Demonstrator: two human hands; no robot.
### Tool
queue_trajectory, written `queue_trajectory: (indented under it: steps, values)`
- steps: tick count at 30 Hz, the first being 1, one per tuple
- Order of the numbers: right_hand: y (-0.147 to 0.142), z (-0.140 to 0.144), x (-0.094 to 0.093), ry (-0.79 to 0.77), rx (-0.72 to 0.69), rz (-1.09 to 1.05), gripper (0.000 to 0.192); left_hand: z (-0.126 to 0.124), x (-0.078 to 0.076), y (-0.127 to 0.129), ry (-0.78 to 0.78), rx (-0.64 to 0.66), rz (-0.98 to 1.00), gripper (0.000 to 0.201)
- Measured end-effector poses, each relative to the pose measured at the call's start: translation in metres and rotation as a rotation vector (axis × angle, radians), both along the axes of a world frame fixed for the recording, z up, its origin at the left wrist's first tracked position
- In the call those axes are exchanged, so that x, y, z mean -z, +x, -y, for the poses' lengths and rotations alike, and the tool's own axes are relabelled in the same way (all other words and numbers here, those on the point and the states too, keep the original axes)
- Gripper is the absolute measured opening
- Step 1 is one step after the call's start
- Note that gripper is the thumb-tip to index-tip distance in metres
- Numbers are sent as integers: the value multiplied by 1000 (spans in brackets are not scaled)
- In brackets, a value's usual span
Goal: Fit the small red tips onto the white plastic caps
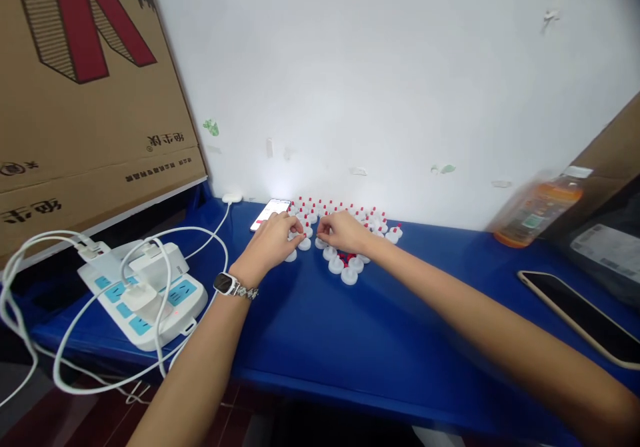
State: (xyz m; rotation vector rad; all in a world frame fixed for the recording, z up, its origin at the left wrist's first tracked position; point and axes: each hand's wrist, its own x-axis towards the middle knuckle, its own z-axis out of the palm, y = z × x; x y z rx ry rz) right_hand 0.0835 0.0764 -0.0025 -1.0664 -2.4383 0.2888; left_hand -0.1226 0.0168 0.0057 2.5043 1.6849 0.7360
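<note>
Blue surface (pixel 310 327) against a white wall (pixel 380 67), with a large cardboard box (pixel 85 80) leaning at its left end. A white power strip (pixel 145 294) with looped cables overhangs the front-left edge; a snagged cable could pull it off. Near the right edge lie a dark phone (pixel 580 317) and a tipped orange bottle (pixel 537 210). At the back edge, centre, both hands work among small white caps with red tips (pixel 350 224): left hand (pixel 273 240) and right hand (pixel 343 232) are curled, apparently each pinching a cap, though blur hides the grip. A careless sweep could scatter the crowded caps.
</note>
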Motion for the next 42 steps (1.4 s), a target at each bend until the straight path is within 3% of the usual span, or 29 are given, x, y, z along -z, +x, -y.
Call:
queue_trajectory:
  steps: [2, 4, 10, 14, 17, 21, 25, 27, 34, 39, 42]
  values:
    - [-7, 0, -1, 40, 21, 49, 3, -1, 2, -2, -9, 11, -5, 13]
    - [-15, 3, -4, 57, 41, 36, 11, -2, 3, -3, 3, -11, 5, 16]
    - [-34, 10, -7, -2, 24, 57, 22, -3, 5, -10, 3, -36, 69, 16]
    - [-21, 19, -13, -62, 109, -263, 21, 0, 6, -2, 63, 15, 114, 41]
    - [-1, 35, -17, -148, 140, -458, 24, 5, 5, 15, 106, 138, 162, 31]
    - [22, 58, -15, -81, 105, -394, 35, 14, 4, 40, 131, 245, 177, 17]
    - [33, 71, -12, -41, 105, -460, 40, 21, 6, 54, 114, 351, 214, 41]
    - [36, 72, -12, -36, 117, -484, 40, 21, 5, 55, 128, 384, 226, 40]
    - [42, 73, -10, -168, 131, -509, 47, 19, 4, 57, 216, 400, 155, 34]
    - [38, 77, -8, -126, 117, -575, 43, 21, 1, 58, 300, 372, 76, 30]
    - [32, 75, -9, -345, 139, -741, 44, 22, -2, 56, 364, 356, 14, 30]
